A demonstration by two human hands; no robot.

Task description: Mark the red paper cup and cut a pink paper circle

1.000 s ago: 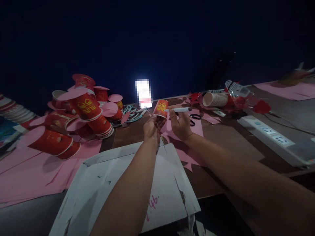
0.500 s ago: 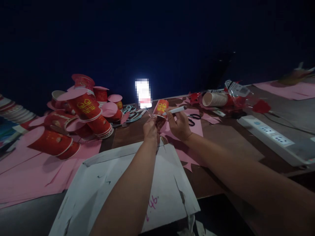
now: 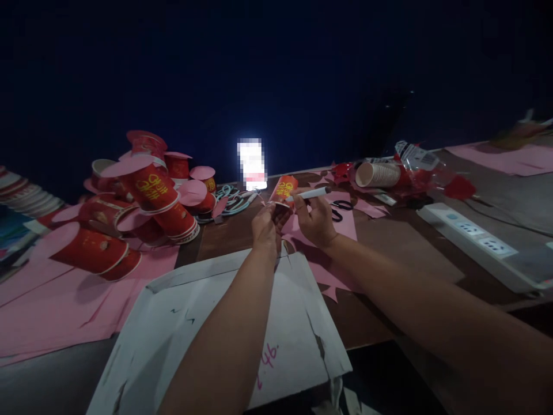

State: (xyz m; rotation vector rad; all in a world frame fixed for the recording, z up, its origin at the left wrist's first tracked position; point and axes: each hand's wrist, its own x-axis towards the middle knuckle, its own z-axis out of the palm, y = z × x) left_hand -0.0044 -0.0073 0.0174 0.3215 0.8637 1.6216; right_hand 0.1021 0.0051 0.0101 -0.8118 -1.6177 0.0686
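From your left, pink paper (image 3: 56, 311) spreads beneath a heap of red cups (image 3: 159, 193) with pink discs, then a coiled cable (image 3: 231, 202) and a glowing screen (image 3: 251, 163) against a dark blue backdrop. A battered white tray (image 3: 207, 300) sits below your arms on the brown table (image 3: 380, 242). Here's your left hand (image 3: 266, 227), fingers curled in around the lower end of the small red cup (image 3: 285, 187), held tilted mid-table; your right hand (image 3: 316, 219) has its fingers pinched close on a white marker (image 3: 309, 194). On past the scissors (image 3: 343, 205), a row of nested cups (image 3: 378, 174) and a power strip (image 3: 470, 236).

Against a second ago, the cup leans further right, and the marker slants more steeply, its far end raised; the heap hasn't budged.

Cut off at your left edge: a stack of cups (image 3: 28, 193). Whether the marker's tip touches the cup, you can't tell. The screen is pixelated, and a shape at far right blurs.
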